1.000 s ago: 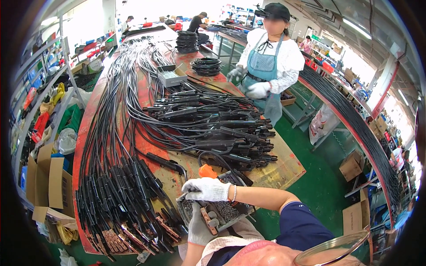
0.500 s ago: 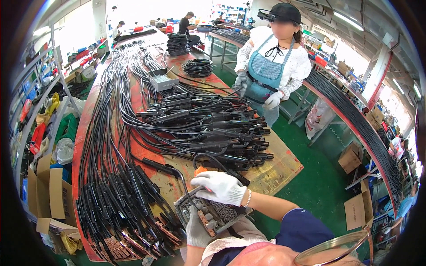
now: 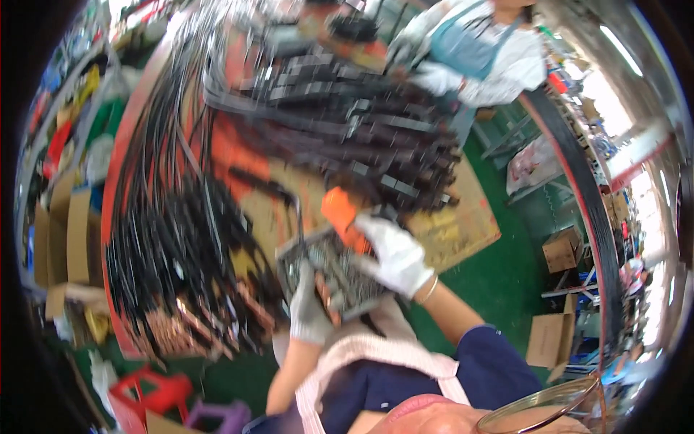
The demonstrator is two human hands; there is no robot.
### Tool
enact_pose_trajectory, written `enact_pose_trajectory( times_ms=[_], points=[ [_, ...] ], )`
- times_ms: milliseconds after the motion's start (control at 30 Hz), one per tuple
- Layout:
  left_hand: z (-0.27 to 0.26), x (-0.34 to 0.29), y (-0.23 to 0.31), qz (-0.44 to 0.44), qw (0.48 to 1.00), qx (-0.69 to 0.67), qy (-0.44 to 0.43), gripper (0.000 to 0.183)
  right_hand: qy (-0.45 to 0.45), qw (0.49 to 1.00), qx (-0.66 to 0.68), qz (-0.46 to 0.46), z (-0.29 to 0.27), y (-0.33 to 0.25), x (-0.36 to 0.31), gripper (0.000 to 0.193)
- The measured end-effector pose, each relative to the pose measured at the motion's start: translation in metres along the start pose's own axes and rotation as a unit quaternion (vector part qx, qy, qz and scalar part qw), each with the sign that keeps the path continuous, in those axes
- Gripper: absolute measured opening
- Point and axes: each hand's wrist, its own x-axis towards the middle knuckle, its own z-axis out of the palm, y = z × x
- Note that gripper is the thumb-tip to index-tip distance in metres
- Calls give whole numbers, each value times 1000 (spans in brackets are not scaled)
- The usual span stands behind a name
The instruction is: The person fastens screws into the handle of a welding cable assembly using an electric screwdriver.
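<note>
My left hand [image 3: 309,307], in a pale work glove, is closed around a copper piece [image 3: 324,295] over a grey metal tray [image 3: 356,312]. A black cable [image 3: 300,220] bends down to the tray from a black handle [image 3: 260,181] on the table. The tray holds small metal screws, blurred here. My right hand [image 3: 396,254], in a white glove, is closed on an orange tool [image 3: 340,210] above the tray's far right side. Motion blur hides the tool's exact kind and its tip.
Black handles with copper ends [image 3: 181,322] lie in a row at the left. More black handles [image 3: 361,130] are heaped farther back on the worktable [image 3: 463,231]. A co-worker in a blue apron [image 3: 470,43] stands across it. Cardboard boxes [image 3: 549,329] and a red stool [image 3: 148,394] are on the floor.
The view has tipped downward and blurred. My right hand has lifted from the tray, bringing the orange tool up into plain sight. My left hand still grips the copper piece.
</note>
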Motion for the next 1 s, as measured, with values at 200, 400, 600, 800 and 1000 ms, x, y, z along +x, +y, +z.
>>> enact_pose_trajectory(
  times_ms=[200,400,600,800,1000],
  points=[
    [-8,15,2,32,998,-34,-41,29,-60,996,-47,49,0,7,23,78],
    [-17,8,-1,23,998,-49,-36,30,-132,979,43,149,8,5,33,87],
    [-28,9,2,-8,999,-37,-15,29,-89,976,160,117,20,13,35,91],
    [-5,6,3,25,999,-32,-11,29,-89,957,225,159,21,12,39,83],
    [-11,10,1,34,999,-40,-6,33,-36,954,260,144,15,8,37,79]
  ],
)
